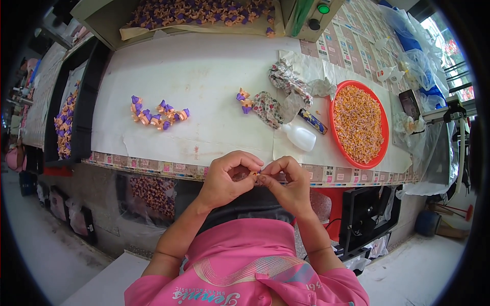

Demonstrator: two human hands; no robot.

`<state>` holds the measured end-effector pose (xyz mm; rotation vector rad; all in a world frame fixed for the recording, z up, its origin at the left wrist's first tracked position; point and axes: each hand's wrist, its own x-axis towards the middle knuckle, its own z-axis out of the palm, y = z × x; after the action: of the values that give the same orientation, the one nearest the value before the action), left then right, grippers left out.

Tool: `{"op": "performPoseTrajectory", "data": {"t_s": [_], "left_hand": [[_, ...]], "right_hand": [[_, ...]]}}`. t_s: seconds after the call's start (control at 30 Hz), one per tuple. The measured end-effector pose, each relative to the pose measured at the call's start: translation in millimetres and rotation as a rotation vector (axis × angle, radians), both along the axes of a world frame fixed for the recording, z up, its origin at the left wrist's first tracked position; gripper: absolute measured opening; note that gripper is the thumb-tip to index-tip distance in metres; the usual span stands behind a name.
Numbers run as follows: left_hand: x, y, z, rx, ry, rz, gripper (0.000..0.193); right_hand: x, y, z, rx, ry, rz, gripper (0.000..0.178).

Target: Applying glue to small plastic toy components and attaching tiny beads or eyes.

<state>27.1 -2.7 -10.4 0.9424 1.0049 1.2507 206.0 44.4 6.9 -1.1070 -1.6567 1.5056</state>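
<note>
Fingertips meet over the table's front edge, where my left hand (229,178) and my right hand (290,184) pinch a tiny piece (257,173) between them. Bits of purple and yellow show on it; the fingers cover most of its shape. Beyond my left hand, several small peach-and-purple plastic figure parts (159,116) lie in a curved cluster on the white sheet (214,71). A smaller group of the same parts (244,100) rests farther ahead, beside a crumpled floral cloth (268,108).
To the right stands a red round tray (386,127) full of tiny orange-and-pink pieces. A white bottle (300,137) and a dark blue tube (312,121) lie nearby. A black crate (84,137) with finished-looking parts is at left; a heaped bin (204,30) stands at the back.
</note>
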Motion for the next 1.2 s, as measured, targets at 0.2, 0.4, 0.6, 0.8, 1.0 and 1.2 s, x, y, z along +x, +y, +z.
{"op": "performPoseTrajectory", "data": {"t_s": [0.2,0.4,0.6,0.8,1.0,1.2], "left_hand": [[-1.6,1.0,0.2,-0.005,-0.018,0.013,0.019],[0.1,0.4,-1.0,0.005,-0.011,0.038,0.018],[5.5,-1.4,-2.1,0.009,0.010,0.081,0.015],[7.8,-1.1,1.1,-0.012,-0.037,0.083,0.014],[5.8,1.0,0.7,0.028,-0.086,0.075,0.016],[1.4,0.8,3.1,0.029,-0.051,0.087,0.015]], "right_hand": [[-2.7,-2.7,-4.8,-0.086,0.074,-0.043,0.019],[-3.5,-4.0,-5.2,-0.077,0.099,-0.049,0.019],[-1.6,-3.9,-5.0,-0.083,0.078,-0.039,0.020],[4.5,3.3,-0.5,-0.145,0.077,0.044,0.022],[2.3,2.7,-2.7,-0.138,0.087,0.036,0.023],[-2.7,1.3,2.1,-0.088,0.035,0.027,0.021]]}}
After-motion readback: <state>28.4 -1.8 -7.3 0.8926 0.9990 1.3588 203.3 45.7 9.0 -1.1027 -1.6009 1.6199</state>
